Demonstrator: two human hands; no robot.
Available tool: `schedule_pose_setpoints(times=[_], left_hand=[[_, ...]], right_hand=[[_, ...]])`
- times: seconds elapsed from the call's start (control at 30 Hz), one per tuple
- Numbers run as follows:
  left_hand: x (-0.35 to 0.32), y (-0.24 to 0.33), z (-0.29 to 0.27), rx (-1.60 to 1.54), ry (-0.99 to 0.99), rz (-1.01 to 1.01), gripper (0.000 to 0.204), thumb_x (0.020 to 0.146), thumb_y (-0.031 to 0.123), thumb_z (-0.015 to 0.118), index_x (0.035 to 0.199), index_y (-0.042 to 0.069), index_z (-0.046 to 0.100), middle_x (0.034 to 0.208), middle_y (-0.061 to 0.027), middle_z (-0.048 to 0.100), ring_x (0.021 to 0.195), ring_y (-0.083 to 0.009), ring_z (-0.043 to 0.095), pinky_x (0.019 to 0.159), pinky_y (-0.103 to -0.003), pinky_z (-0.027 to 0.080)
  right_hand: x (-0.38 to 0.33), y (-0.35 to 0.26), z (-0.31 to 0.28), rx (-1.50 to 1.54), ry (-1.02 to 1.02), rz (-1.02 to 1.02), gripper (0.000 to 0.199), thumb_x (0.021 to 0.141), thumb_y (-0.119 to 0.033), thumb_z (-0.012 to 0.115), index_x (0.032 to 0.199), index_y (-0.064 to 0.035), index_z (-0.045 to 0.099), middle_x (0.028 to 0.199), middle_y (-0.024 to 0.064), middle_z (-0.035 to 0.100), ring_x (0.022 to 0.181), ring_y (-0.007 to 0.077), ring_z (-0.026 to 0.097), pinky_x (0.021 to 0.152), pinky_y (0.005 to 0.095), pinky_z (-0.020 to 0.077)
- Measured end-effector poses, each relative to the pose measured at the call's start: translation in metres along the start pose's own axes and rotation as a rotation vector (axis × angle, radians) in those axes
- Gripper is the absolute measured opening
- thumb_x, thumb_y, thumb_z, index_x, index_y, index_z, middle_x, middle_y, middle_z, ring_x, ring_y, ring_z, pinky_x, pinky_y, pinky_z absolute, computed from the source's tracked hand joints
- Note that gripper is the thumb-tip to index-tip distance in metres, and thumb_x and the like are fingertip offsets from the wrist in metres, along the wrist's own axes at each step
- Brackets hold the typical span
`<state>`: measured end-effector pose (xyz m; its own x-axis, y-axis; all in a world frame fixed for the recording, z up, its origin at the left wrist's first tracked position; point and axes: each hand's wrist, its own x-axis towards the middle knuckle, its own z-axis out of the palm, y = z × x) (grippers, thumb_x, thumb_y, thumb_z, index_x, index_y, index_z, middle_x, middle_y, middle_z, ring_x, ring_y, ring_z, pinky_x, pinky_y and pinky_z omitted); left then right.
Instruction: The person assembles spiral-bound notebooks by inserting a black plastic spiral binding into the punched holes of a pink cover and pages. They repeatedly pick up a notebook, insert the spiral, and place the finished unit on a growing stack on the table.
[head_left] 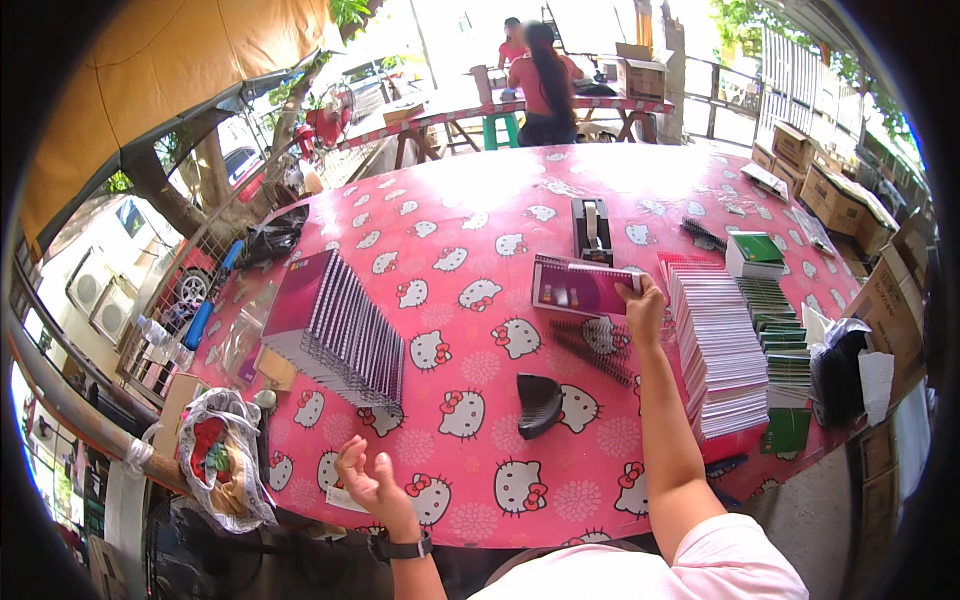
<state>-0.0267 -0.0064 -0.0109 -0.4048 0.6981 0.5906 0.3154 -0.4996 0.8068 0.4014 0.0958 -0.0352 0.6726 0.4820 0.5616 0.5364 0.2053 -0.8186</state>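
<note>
My right hand [645, 300] is closed on the right end of a purple notebook [570, 288], held over the table's middle right. Just below it lie several black binding coils [590, 350]. A black tape dispenser [593, 235] stands behind the notebook. My left hand [372, 485], with a watch on its wrist, hovers near the front edge, fingers apart and holding nothing. Beyond it rises a tall stack of purple spiral-bound notebooks [335, 325]. A black wedge-shaped object [540, 405] sits between my hands; its kind is unclear.
Right of my right arm run a long row of page blocks [712, 345] and green-covered pads [775, 330]. A patterned cloth bag [225, 455] sits at the left front corner. Cardboard boxes [835, 195] line the right. Two people sit at a farther table [440, 115].
</note>
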Motion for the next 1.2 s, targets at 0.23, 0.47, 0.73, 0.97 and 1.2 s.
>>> schedule_pose_setpoints(times=[0.23, 0.47, 0.73, 0.97, 1.2], left_hand=[[-0.011, 0.096, 0.07, 0.48, -0.454, 0.569, 0.045, 0.082, 0.004, 0.06, 0.126, 0.008, 0.054, 0.116, -0.0103, 0.059, 0.105, -0.0231, 0.054, 0.101, -0.042, 0.033], [-0.028, 0.049, 0.054, 0.219, -0.824, 0.445, 0.04, 0.077, 0.001, 0.064, 0.115, 0.014, 0.065, 0.084, 0.0012, 0.065, 0.073, -0.0145, 0.058, 0.076, -0.032, 0.036], [-0.043, 0.042, 0.048, 0.367, -0.881, 0.494, 0.027, 0.079, 0.005, 0.064, 0.105, 0.013, 0.069, 0.081, 0.0011, 0.065, 0.074, -0.0157, 0.058, 0.071, -0.031, 0.036], [-0.044, 0.044, 0.052, 0.362, -0.832, 0.441, 0.027, 0.08, 0.004, 0.063, 0.106, 0.012, 0.069, 0.081, 0.0001, 0.066, 0.074, -0.0159, 0.059, 0.07, -0.031, 0.037], [-0.042, 0.038, 0.055, 0.294, -0.77, 0.458, 0.024, 0.078, 0.004, 0.066, 0.1, 0.012, 0.07, 0.084, -0.002, 0.068, 0.076, -0.0154, 0.062, 0.07, -0.03, 0.038]], right_hand=[[-0.122, -0.163, -0.019, 0.442, -0.64, -0.048, 0.014, 0.079, -0.001, 0.071, 0.092, -0.0027, 0.065, 0.082, -0.0006, 0.063, 0.073, 0.0043, 0.055, 0.061, 0.0222, 0.0458], [-0.111, -0.124, -0.038, 0.361, -1.197, 0.016, 0.022, 0.078, -0.004, 0.072, 0.099, -0.004, 0.067, 0.079, 0.0021, 0.066, 0.07, 0.0104, 0.065, 0.062, 0.0232, 0.0509], [-0.085, -0.037, 0.025, -0.668, -0.533, -0.332, 0.02, 0.076, -0.026, 0.072, 0.085, -0.0079, 0.067, 0.09, 0.0085, 0.065, 0.097, 0.0268, 0.056, 0.081, 0.0409, 0.0462], [-0.071, -0.043, 0.014, -0.452, -0.445, -0.246, 0.015, 0.081, -0.023, 0.067, 0.084, -0.0087, 0.069, 0.086, 0.0096, 0.067, 0.087, 0.0295, 0.059, 0.077, 0.0422, 0.047], [-0.07, -0.078, -0.007, -0.501, -0.402, -0.37, 0.016, 0.081, -0.018, 0.068, 0.09, -0.0062, 0.063, 0.089, 0.0085, 0.065, 0.088, 0.0283, 0.058, 0.08, 0.0398, 0.0428]])
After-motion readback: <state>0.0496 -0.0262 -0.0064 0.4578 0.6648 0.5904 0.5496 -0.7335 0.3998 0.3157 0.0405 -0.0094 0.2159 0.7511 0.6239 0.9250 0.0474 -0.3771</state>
